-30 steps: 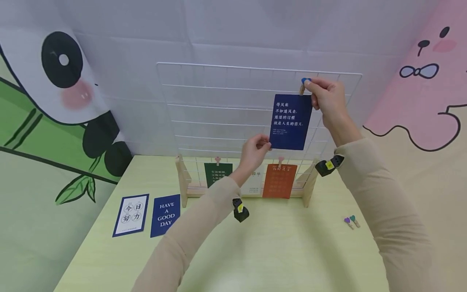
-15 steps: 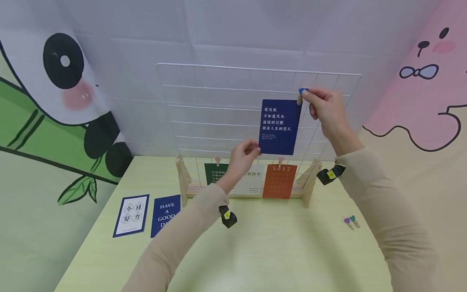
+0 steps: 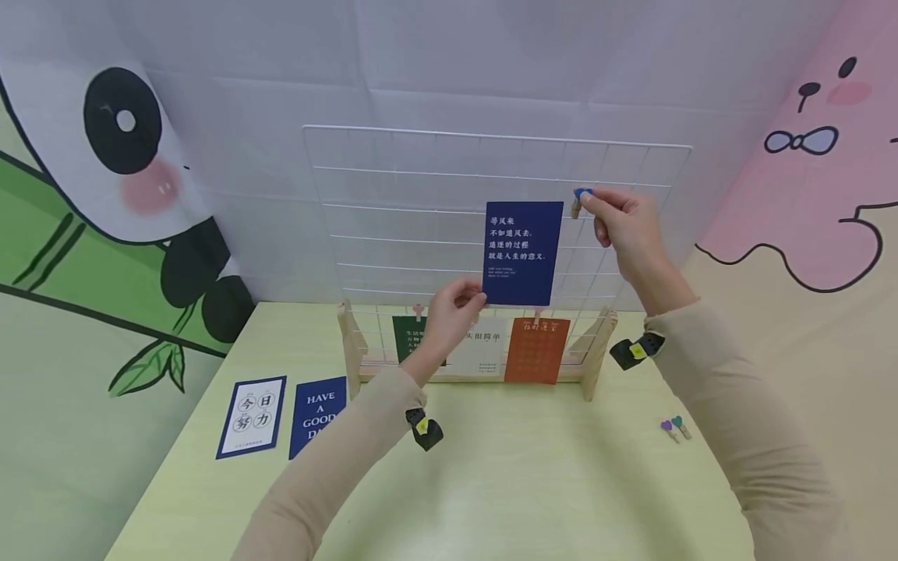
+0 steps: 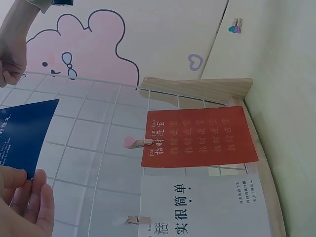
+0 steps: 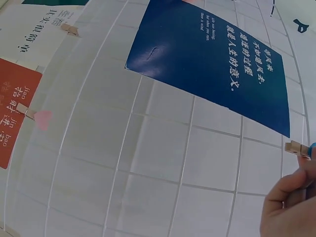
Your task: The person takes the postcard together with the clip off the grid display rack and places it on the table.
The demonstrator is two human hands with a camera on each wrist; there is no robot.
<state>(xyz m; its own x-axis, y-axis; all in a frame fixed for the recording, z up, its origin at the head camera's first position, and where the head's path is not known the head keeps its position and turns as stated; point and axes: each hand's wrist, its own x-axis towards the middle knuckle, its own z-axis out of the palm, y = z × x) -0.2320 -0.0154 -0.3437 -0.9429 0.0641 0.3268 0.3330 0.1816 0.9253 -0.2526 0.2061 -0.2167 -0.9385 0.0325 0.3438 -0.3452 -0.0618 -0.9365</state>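
Navy card (image 3: 522, 253) hangs against the wire grid (image 3: 393, 195), its lower corner pinched by the left hand (image 3: 452, 312); just beside its top corner, the right hand (image 3: 620, 226) pinches a blue-headed wooden clip (image 3: 579, 199).

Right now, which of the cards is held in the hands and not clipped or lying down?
The dark blue card with white Chinese text, pinched by the left hand before the grid.

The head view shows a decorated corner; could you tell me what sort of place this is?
Probably a staged craft or display corner: cartoon backdrops line the walls, and on a pale tabletop a wire grid panel holds clipped message cards.
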